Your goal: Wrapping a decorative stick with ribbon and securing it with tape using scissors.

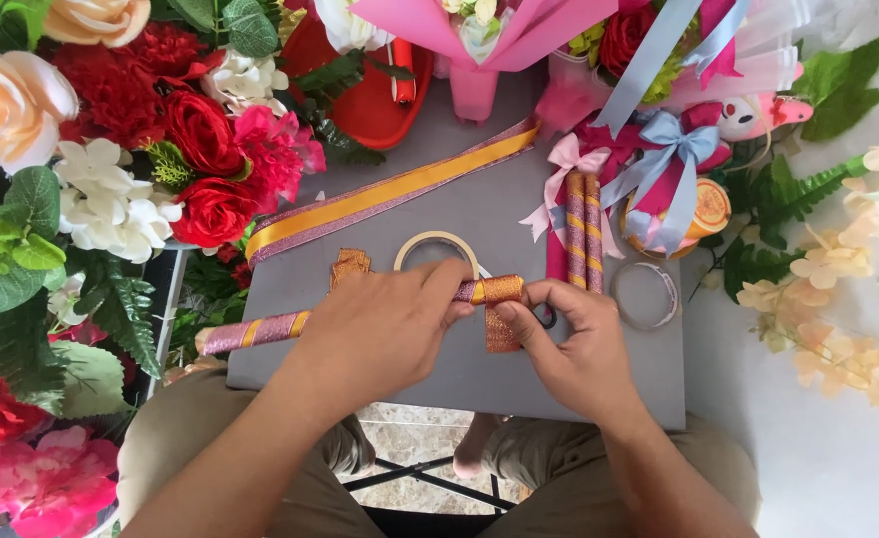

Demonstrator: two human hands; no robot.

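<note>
A: L hand (384, 334) fingers?
B: Closed round a rolled stick (270, 329), glittery pink w/ gold bands. It lies across the grey tabletop (459, 379), just above the person's lap.
A: R hand (569, 344)?
B: Fingers pinched on a strip of gold ribbon (502, 311), which wraps over the stick's R end and hangs down a bit. Something dark shows under that hand, can't tell what.
A: What's close by?
B: Tape ring (437, 249) just behind the L hand, a small gold scrap (349, 265) beside it. Clear tape roll (645, 295) to the R. Two finished sticks (584, 231) stand upright on the board near a pink bow (565, 159).
A: Further out?
B: Long gold-and-pink ribbon (389, 194) runs diagonally across the tabletop. Red, white, peach fake flowers (111, 130) crowd the L; a pink-wrapped bouquet (479, 40) and blue ribbon bow (673, 149) up top; pale blossoms (838, 299) on the R.
</note>
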